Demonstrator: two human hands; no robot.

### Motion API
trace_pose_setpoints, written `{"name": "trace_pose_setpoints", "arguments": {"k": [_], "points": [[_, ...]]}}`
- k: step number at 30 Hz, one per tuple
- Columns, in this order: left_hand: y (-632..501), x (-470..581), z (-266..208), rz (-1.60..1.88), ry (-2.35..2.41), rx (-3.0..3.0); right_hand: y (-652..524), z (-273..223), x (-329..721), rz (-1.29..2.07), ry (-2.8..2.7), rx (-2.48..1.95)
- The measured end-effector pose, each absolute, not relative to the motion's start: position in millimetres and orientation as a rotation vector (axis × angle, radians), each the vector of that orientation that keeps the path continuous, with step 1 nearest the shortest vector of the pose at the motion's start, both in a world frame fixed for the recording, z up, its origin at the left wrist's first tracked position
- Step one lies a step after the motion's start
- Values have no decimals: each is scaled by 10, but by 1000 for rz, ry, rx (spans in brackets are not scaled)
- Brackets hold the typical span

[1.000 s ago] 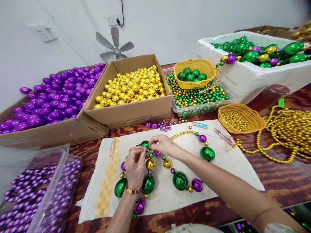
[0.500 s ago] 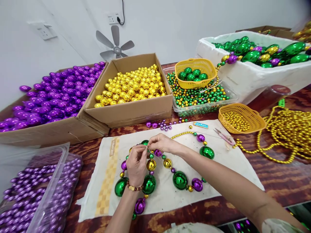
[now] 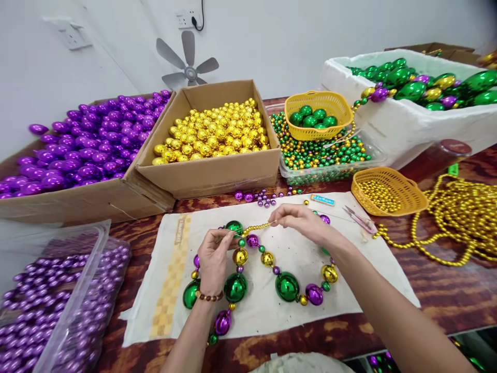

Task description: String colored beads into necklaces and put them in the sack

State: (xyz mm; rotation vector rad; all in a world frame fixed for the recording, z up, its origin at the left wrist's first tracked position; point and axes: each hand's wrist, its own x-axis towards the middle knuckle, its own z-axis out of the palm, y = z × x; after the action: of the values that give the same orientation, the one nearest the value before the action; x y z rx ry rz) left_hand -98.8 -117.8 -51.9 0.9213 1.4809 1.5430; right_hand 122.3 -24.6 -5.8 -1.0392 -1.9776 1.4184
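Observation:
A necklace of large green, purple and gold beads (image 3: 287,287) lies in loops on a white cloth (image 3: 264,324). My left hand (image 3: 215,254), with a brown bead bracelet on its wrist, pinches a thin pale string beside a small green bead. My right hand (image 3: 298,220) is closed at the fingertips on a thin string, at the far end of a short row of small gold beads (image 3: 257,227). That row stretches between my two hands. My right hand and forearm hide part of the necklace's right side.
Behind the cloth stand boxes of purple beads (image 3: 87,150) and gold beads (image 3: 217,129), plus a yellow basket (image 3: 318,133) atop a tub of small beads. Scissors (image 3: 361,220) and another basket (image 3: 388,211) sit right, near gold bead strands (image 3: 466,217). Purple beads (image 3: 58,295) fill a tub at left.
My right hand has moved right, away from my left hand. The small gold bead row is now drawn taut between them. My left hand stays in nearly the same place, still pinching.

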Motion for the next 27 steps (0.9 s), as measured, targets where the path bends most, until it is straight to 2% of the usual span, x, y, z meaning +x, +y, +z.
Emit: {"name": "trace_pose_setpoints", "arguments": {"k": [4, 7, 11, 16, 23, 27], "points": [[-1159, -979, -474, 1526, 1190, 674, -462, -166, 1236, 1890, -1262, -669], [-1121, -931, -402, 1525, 1054, 585, -560, -279, 1095, 2016, -1021, -580], [-1065, -880, -386, 1488, 1042, 657, -512, -414, 1009, 1934, -1238, -675], [-1080, -877, -523, 1274, 1282, 1008, -463, -452, 1078, 1938, -1557, -746], [-1090, -989, -442, 1183, 1229, 1050, -277, -80, 877, 1898, -1726, -634], [-1075, -1032, -413, 1181, 1163, 1076, -208, 55, 607, 1607, -1879, -649]]}}
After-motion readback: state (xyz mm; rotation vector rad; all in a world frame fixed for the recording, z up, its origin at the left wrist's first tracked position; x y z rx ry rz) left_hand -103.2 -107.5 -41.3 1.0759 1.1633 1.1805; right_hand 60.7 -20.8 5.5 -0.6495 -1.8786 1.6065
